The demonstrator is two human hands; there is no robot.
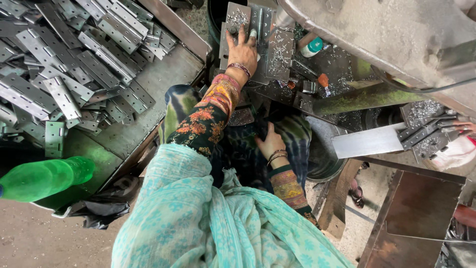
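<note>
Nearest the camera, a pale turquoise patterned scarf point(198, 218) is seen draped over the person's lap, filling the lower middle of the view. At the far left, a green plastic bottle point(44, 177) is laid on its side at the edge of a metal tray point(163, 74), and a large heap of grey steel hinges point(69, 64) is piled in that tray above it. Further right, the left hand point(243, 49) is stretched forward in a floral sleeve, its fingers point(241, 34) spread flat and pressed down on a perforated metal plate point(238, 20) on the machine's tabletop point(342, 64), which is strewn with metal shavings; nothing is gripped. Just beside it, a second plate point(280, 52) is laid. Lower down, the right hand point(270, 144) is rested on the dark tie-dyed cloth of the lap, apparently loose and holding nothing, though its fingers are partly hidden. At the far right, several dark hinges point(426, 134) are heaped near a bright flat steel bar point(367, 141).
</note>
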